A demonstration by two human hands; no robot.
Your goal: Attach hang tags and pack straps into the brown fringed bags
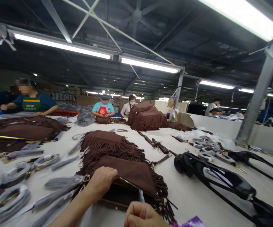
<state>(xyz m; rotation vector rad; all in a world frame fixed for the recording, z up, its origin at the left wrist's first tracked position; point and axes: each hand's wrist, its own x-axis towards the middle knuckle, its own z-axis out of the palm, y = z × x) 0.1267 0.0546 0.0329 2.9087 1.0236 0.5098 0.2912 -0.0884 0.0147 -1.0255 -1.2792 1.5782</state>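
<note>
Curling into a fist at the bottom edge of the view, the right hand (141, 217) sits just in front of the fringed bag (133, 172). Its fingers are clenched, and whether they pinch anything cannot be told. A thin white strip (141, 196) rises just above the knuckles. Beside that hand, a purple scrap (193, 222) pokes into view.

Slightly farther in, the left hand (102, 181) grasps the bag's open top, with its fingers folded over the gold-edged rim. The bag lies flat on the white table (193, 195), straight ahead of the person, its brown fringe spilling to the right.

To the left, grey wrapped straps (15, 195) lie scattered along the table. To the right, black wrapped bundles (221, 179) stretch out at an angle.

Behind the held bag lies a second fringed bag (105, 142), touching it, and just beyond that are loose brown straps (158, 145). Flat brown pieces (25, 130) are spread at the far left.

Farther back stands a stack of fringed bags (147, 118). Three co-workers stand at the table's far side: one in a green apron (32, 102), one in a red apron (103, 108), and one in a white shirt (129, 107). A steel post (257, 94) rises at the right under long light tubes (60, 45).
</note>
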